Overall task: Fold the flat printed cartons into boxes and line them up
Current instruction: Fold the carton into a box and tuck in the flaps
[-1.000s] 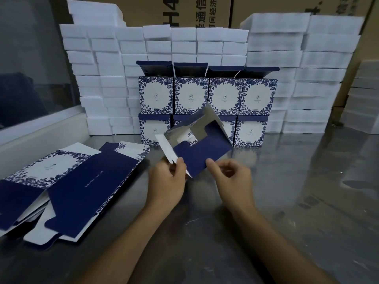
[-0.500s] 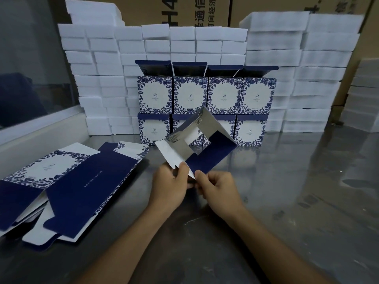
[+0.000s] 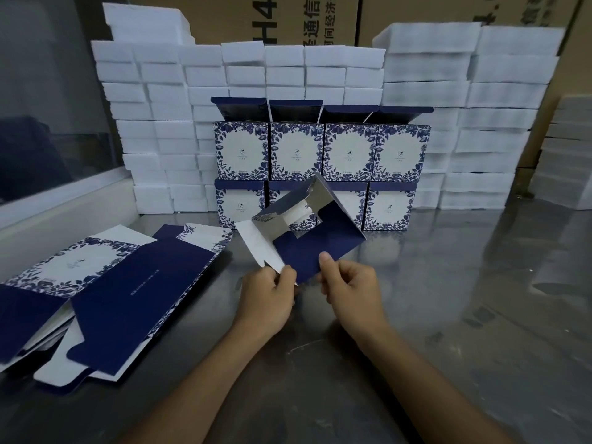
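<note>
— Since a moment ago the right hand has been sliding back along the navy flap, away from the left hand; a half-second back the two were nearly touching.

— Where is the carton sitting now?

— It is being held up off the steel table, half opened, tilting away from the person, in front of the folded boxes. Its lower navy flap is hanging down between the two hands, with a white flap jutting out to the left.

— And the fingers?

— The left thumb and curled fingers are pinching the bottom edge where the white flap is meeting the navy one. The right thumb is pressing on the front of the navy flap, with the other fingers curling loosely; whether they are reaching behind the card I cannot tell.

— What else is lying around?

— Flat cartons are lying in a loose pile on the table well to the left. The folded boxes are standing in two rows of four, one row on the other, top lids raised, and white foam blocks are stacked behind and beside them.
</note>
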`<state>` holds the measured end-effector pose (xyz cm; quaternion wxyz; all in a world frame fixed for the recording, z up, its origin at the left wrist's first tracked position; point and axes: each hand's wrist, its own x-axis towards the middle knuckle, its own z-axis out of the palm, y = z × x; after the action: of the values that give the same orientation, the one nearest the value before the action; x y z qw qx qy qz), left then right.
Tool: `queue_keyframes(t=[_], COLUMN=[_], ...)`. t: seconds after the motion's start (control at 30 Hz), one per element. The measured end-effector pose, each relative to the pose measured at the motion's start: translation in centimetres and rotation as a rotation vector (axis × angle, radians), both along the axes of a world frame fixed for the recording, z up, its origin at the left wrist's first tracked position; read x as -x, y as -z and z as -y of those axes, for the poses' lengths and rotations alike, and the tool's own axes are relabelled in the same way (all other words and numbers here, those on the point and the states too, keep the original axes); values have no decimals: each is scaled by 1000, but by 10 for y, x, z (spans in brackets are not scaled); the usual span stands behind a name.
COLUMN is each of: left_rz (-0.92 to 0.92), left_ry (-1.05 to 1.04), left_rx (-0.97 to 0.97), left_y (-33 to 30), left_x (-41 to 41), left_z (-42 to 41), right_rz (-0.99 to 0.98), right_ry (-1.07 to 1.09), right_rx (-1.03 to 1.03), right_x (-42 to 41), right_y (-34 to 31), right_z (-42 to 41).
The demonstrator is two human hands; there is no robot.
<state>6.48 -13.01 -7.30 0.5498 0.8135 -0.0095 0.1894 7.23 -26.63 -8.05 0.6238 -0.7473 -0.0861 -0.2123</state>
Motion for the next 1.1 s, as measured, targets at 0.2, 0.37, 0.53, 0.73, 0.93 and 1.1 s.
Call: queue_keyframes(t=[0.2,0.37,0.53,0.73,0.93,1.1], left_rz=[48,75,51,106,125,185], left_ry=[18,17,3,18,-45,-62], left_rx=[-76,-117,-128,-202,-206,-224], left_y=[-5,-5,-7,-10,-7,-4], left_x=[1,1,-1,1,-2,-3], left_z=[-1,-2,-8,-10,-13,-15], right_rz=[40,9,46,-2,-53,102], right_ry=[21,18,95,173,227,352], right_rx=[26,-12,-53,-129,-81,-26], right_x=[1,-2,-5,-12,-10,-7], right_y=[0,1,-2,-4,-5,-10], right_z=[1,2,7,21,23,27])
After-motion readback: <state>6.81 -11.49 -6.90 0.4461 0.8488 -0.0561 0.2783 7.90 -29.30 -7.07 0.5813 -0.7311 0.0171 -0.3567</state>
